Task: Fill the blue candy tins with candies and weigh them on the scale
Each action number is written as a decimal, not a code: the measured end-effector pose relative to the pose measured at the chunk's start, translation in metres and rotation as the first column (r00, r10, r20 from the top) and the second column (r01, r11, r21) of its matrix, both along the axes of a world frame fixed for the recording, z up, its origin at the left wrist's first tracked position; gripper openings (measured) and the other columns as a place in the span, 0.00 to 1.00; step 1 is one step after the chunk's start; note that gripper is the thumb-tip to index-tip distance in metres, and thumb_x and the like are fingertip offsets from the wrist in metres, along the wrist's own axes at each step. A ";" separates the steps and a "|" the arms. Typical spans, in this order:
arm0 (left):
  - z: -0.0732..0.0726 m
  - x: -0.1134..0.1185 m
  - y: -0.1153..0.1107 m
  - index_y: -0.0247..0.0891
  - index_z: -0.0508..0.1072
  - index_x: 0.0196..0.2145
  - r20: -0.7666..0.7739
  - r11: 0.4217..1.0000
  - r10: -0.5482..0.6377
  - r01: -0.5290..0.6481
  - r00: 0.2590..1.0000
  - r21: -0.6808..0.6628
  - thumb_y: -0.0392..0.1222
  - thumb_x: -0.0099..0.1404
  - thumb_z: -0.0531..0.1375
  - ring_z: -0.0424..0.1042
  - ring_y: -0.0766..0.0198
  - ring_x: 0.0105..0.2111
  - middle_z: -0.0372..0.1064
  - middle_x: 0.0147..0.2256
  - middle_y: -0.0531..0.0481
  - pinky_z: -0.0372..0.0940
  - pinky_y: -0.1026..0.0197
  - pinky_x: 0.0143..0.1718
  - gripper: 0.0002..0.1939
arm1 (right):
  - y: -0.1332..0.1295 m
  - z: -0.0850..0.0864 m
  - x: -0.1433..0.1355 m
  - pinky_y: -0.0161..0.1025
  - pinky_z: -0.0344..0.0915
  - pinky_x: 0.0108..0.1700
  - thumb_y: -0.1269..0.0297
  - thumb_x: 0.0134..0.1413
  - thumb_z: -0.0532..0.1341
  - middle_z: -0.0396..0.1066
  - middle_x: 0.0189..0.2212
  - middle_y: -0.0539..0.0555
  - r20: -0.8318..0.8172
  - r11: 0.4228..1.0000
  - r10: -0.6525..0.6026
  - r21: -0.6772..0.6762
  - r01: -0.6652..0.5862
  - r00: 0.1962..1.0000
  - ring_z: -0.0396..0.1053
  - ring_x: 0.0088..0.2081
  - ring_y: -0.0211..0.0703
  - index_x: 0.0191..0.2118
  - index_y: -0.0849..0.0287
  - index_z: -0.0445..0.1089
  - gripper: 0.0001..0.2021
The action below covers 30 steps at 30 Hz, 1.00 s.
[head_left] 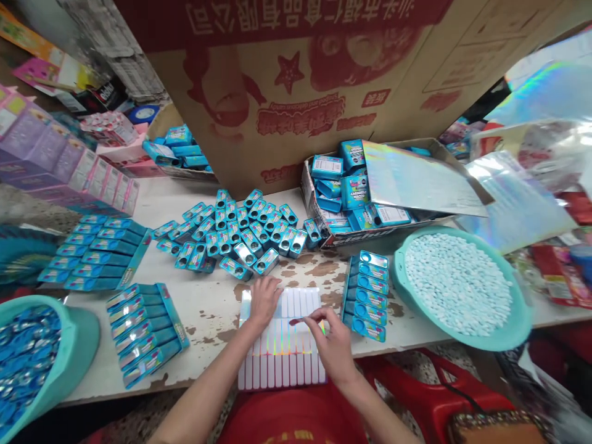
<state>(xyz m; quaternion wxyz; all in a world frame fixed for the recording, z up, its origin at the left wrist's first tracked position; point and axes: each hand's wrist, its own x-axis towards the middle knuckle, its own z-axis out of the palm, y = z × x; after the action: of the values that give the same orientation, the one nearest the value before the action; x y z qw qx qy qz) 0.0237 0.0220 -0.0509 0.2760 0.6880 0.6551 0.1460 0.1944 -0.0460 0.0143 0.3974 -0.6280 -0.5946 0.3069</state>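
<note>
A shiny rainbow-reflecting sheet of narrow white label strips [282, 370] lies at the table's front edge, its near part over my lap. Flat on its upper left part rests my left hand [263, 303], fingers stretched forward and nothing visible in them. My right hand [333, 339], above the sheet's right side, pinches a small, thin dark red piece [296, 321] between thumb and fingers; its exact kind is too small to make out. Just right of the sheet stands a row of blue candy tins [370, 296]. Behind it lie several loose blue tins [250, 237] in a pile.
At right stands a teal basin [518, 317] of pale candies; at left, a teal tub [83, 345] of blue pieces. Blue tins in display trays [145, 333] occupy the left. Behind are an open box of blue packs [319, 231] and a large carton [287, 123]. A red stool [430, 388] is below.
</note>
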 end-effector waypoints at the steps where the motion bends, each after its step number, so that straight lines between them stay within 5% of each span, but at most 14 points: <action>1: 0.009 0.004 -0.006 0.39 0.71 0.45 0.132 0.999 0.005 -0.011 0.991 0.045 0.41 0.64 0.52 0.61 0.53 0.50 0.67 0.47 0.42 0.53 0.50 0.51 0.14 | -0.002 0.006 0.003 0.35 0.61 0.32 0.60 0.55 0.60 0.68 0.24 0.48 -0.058 0.998 -0.051 -0.046 0.048 0.997 0.66 0.28 0.39 0.28 0.57 0.64 0.08; 3: 0.029 0.015 -0.019 0.40 0.68 0.48 0.440 0.999 -0.054 0.047 0.896 0.026 0.45 0.62 0.54 0.61 0.55 0.51 0.65 0.50 0.44 0.56 0.53 0.51 0.18 | -0.006 0.014 0.007 0.35 0.62 0.32 0.59 0.53 0.61 0.68 0.23 0.48 -0.142 0.987 -0.135 -0.110 0.120 0.981 0.66 0.28 0.39 0.27 0.57 0.65 0.09; 5: 0.047 0.029 -0.032 0.39 0.70 0.45 0.630 0.970 -0.070 0.202 0.773 -0.139 0.47 0.58 0.57 0.65 0.58 0.45 0.68 0.45 0.46 0.61 0.58 0.45 0.18 | -0.011 0.016 0.009 0.35 0.63 0.33 0.58 0.51 0.62 0.68 0.24 0.48 -0.199 0.970 -0.216 -0.159 0.185 0.956 0.67 0.28 0.39 0.27 0.57 0.66 0.10; 9: 0.064 0.058 -0.041 0.37 0.70 0.27 0.647 0.853 0.045 0.308 0.761 -0.422 0.46 0.59 0.54 0.64 0.66 0.27 0.66 0.24 0.54 0.60 0.65 0.31 0.11 | -0.024 0.009 0.019 0.38 0.66 0.35 0.56 0.48 0.63 0.72 0.26 0.50 -0.262 0.903 -0.412 -0.247 0.352 0.873 0.69 0.30 0.41 0.34 0.58 0.69 0.11; 12: 0.065 0.076 -0.034 0.37 0.70 0.25 0.592 0.827 -0.092 0.393 0.801 -0.403 0.45 0.60 0.53 0.62 0.67 0.24 0.63 0.20 0.55 0.57 0.65 0.28 0.12 | -0.033 0.002 0.033 0.41 0.67 0.38 0.54 0.45 0.64 0.75 0.27 0.53 -0.277 0.834 -0.532 -0.334 0.439 0.800 0.72 0.31 0.44 0.40 0.60 0.71 0.18; 16: 0.066 0.096 -0.023 0.39 0.71 0.25 0.506 0.768 -0.312 0.527 0.804 -0.364 0.43 0.61 0.51 0.64 0.66 0.23 0.64 0.20 0.54 0.56 0.65 0.28 0.13 | -0.038 -0.004 0.054 0.41 0.68 0.36 0.51 0.40 0.65 0.76 0.27 0.55 -0.261 0.782 -0.600 -0.389 0.487 0.756 0.72 0.29 0.46 0.28 0.60 0.73 0.16; 21: 0.060 0.118 -0.012 0.40 0.65 0.47 0.570 0.737 -0.309 0.570 0.762 -0.363 0.42 0.60 0.52 0.64 0.65 0.21 0.63 0.19 0.59 0.57 0.65 0.27 0.17 | -0.036 -0.007 0.073 0.41 0.68 0.34 0.48 0.39 0.65 0.76 0.26 0.54 -0.272 0.760 -0.632 -0.397 0.514 0.726 0.72 0.29 0.46 0.30 0.60 0.73 0.18; 30: 0.040 0.136 -0.004 0.40 0.59 0.39 0.546 0.744 -0.394 0.605 0.739 -0.282 0.37 0.61 0.46 0.63 0.65 0.23 0.61 0.20 0.59 0.58 0.62 0.31 0.08 | -0.025 -0.012 0.084 0.40 0.67 0.34 0.51 0.44 0.60 0.75 0.25 0.55 -0.036 0.710 -0.674 -0.307 0.634 0.738 0.73 0.29 0.48 0.30 0.59 0.73 0.15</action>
<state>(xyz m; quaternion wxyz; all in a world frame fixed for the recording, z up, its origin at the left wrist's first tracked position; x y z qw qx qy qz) 0.1594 0.0183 -0.0108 0.5986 0.7066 0.3713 0.0673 0.2780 -0.0706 0.0021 0.4314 -0.8225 -0.2540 0.2701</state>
